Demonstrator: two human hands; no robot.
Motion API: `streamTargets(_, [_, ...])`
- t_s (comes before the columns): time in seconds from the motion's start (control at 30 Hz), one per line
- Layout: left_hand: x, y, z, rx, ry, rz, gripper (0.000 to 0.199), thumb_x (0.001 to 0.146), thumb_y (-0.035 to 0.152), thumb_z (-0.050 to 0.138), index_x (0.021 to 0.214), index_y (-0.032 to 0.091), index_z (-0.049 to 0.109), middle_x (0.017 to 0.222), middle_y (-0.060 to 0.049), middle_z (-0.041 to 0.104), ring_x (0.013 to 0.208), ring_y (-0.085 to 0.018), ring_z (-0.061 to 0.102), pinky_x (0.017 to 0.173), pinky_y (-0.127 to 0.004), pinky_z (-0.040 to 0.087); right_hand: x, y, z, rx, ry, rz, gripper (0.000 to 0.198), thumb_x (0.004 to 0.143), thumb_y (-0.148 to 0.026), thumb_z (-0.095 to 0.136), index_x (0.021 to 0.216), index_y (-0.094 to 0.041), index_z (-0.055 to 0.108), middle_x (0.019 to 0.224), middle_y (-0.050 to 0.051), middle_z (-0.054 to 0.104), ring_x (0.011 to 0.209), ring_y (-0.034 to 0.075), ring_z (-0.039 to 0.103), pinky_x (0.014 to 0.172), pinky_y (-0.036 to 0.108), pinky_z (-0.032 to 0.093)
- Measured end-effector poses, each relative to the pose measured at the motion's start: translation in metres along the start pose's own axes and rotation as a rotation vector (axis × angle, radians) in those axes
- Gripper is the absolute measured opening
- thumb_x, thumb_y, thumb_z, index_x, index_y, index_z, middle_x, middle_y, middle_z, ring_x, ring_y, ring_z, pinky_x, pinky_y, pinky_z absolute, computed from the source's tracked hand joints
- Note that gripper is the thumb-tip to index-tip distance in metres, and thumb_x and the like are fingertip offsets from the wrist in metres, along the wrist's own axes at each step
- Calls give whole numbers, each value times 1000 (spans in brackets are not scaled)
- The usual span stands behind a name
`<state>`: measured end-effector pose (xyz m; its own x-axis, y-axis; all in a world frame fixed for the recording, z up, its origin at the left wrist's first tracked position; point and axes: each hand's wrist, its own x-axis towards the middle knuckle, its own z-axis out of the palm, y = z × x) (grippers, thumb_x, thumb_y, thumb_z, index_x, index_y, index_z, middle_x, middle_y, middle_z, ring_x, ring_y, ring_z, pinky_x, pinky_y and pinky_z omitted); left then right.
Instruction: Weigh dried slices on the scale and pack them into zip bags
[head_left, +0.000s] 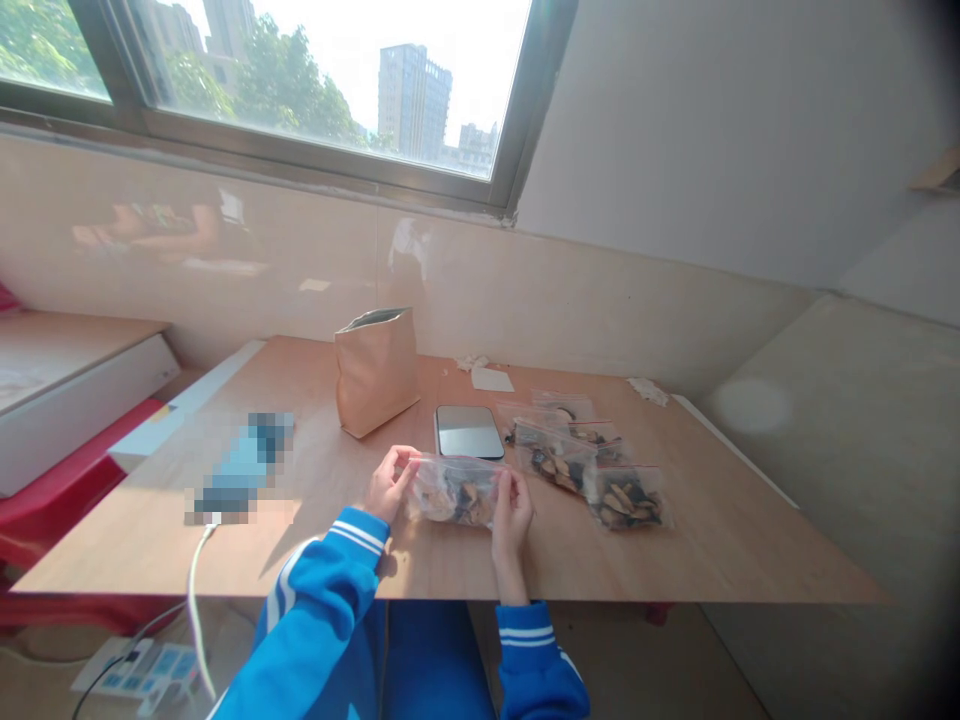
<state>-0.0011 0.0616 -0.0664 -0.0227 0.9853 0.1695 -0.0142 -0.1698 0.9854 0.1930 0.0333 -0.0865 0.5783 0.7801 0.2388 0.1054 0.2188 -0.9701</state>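
Observation:
Between my two hands is a clear zip bag (456, 497) with pale and dark dried pieces inside. My left hand (390, 482) pinches its upper left corner, and my right hand (513, 508) grips the upper right corner. The bag hangs just in front of a small scale (469, 432) with a shiny flat top. To the right lie several similar zip bags, among them a front one (628, 500) and one behind it (553, 462), filled with dark and tan dried slices. A brown paper pouch (377, 375) stands upright, its top open, behind my left hand.
A pixelated phone-like object (247, 465) lies at the left with a white cable (196, 590) running off the table edge. Paper scraps (493, 379) rest near the wall. Below left sits a power strip (154, 668); a red stool (67, 490) stands beside the table (720, 540).

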Motion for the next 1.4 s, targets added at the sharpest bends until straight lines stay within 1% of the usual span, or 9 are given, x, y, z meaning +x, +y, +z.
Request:
streamTargets(0.1, [3,-5,0,-15,-3,9,39,74,49,69,95,17,63,96,-9,69,82,-18,65,70,-27,52,0,-3,1,4,-47,-21,36,84,-51,56,92,-17,63,88,7,69,81,20,64,74,31,51])
streamTargets(0.23, [7,-11,1,-67,-12,-20,37,73,48,69,91,15,66,93,-10,71,84,-20,66,79,-33,53,-1,-7,4,-31,-17,-63,34,82,-50,60,89,-17,65,90,8,70,84,21,63,79,34,51])
streamTargets(0.4, [9,-12,1,-50,48,-25,32,69,47,72,75,16,67,81,-6,70,76,-18,64,73,-30,51,-2,-9,3,-47,5,-82,34,81,-50,61,87,-16,66,87,8,70,80,20,63,76,33,51])
streamTargets(0.6, [6,1,-1,-72,32,25,27,67,43,74,71,17,66,76,-3,68,74,-17,62,72,-28,50,-3,-9,0,-34,29,-87,35,80,-49,63,89,-15,67,88,8,70,78,20,62,73,32,50])
streamTargets(0.77, [4,6,2,-116,87,22,28,67,43,75,70,17,63,74,-2,67,73,-16,62,70,-27,49,-4,-9,-1,-5,28,-72,34,80,-48,64,88,-15,67,88,9,69,77,19,61,73,32,51])
streamTargets(0.97, [3,6,2,-184,-23,-64,36,68,48,73,80,15,66,83,-7,71,74,-18,63,68,-28,49,-3,-8,-1,40,-100,-30,33,82,-48,62,93,-16,66,91,7,70,85,21,64,80,35,52])
streamTargets(1.1, [2,5,1,-199,-82,-82,36,68,48,74,83,15,66,86,-7,71,75,-19,63,67,-28,50,-2,-8,2,77,-163,-20,34,79,-46,66,96,-17,65,95,7,71,90,21,65,85,35,51])
streamTargets(1.27, [2,5,3,-173,-94,-58,36,67,47,76,79,15,64,78,-4,68,72,-16,62,66,-26,48,-1,-8,4,120,-210,32,35,78,-47,67,96,-17,67,96,8,72,91,22,66,84,35,51])
streamTargets(1.4, [2,6,3,-190,-73,-39,36,67,47,76,76,15,63,76,-2,67,70,-15,60,66,-25,48,-2,-10,4,96,-209,21,32,79,-48,67,86,-17,70,87,6,72,86,21,66,81,34,51])
